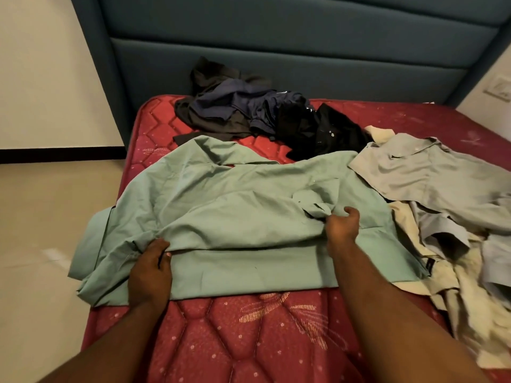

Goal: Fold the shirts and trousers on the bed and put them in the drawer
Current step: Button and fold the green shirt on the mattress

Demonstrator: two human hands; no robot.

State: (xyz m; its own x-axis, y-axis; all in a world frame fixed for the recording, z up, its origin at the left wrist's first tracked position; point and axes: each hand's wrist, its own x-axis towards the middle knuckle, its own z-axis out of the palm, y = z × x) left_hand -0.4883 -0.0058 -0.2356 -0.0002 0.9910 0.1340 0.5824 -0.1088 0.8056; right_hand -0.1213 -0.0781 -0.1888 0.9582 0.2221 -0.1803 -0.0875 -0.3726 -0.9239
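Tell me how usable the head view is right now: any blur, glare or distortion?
Head view: dim, warm light, no glare; wide-angle bending shows at the headboard and floor edge; green shirt and both hands, left and right, fairly sharp; the dark pile loses detail in shadow; frame edges soft.

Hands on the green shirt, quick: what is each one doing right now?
Left hand: closed, gripping the green shirt at a fold near its left side.
Right hand: closed, pinching bunched fabric of the same shirt near its middle.
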